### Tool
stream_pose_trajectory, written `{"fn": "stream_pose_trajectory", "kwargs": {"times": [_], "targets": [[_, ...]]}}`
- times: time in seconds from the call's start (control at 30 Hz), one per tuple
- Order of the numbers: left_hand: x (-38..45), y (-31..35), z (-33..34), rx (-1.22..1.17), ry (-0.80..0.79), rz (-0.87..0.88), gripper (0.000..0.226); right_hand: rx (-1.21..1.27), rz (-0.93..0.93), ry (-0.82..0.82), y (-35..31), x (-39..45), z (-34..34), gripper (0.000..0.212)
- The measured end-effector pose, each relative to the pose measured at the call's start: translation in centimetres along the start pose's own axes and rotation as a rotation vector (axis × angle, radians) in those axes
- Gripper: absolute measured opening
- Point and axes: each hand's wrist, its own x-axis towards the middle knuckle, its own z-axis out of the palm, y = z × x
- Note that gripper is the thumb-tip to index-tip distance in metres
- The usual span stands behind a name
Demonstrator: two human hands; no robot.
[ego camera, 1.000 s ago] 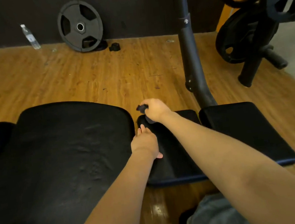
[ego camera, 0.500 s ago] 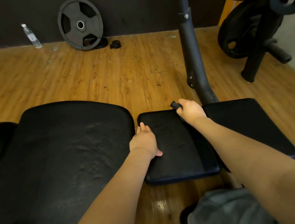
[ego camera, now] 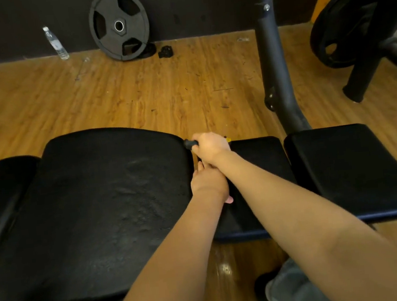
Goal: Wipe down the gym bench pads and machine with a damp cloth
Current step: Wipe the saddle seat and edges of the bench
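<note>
Left of both hands, w/ its right edge just beside them, lies the large black bench pad (ego camera: 95, 206). Under the forearms sits the middle pad (ego camera: 260, 158), the right pad (ego camera: 353, 169) just beyond it, farther right. Behind these rises the machine's upright post (ego camera: 272, 62). Right hand (ego camera: 212, 146) curls round a dark cloth (ego camera: 190, 144) at the middle pad's far left corner. Left hand (ego camera: 207, 181), fingers straight, rests on that pad's left edge, just under the right wrist.
</note>
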Motion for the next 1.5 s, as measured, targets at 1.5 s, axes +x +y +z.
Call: {"fn": "stream_pose_trajectory", "kwargs": {"times": [1.5], "targets": [[-3.9,-2.6,1.9,0.065,0.041,0.153,0.071,0.855,0.756,0.748,7.6,-24.5,3.2,0.035]]}}
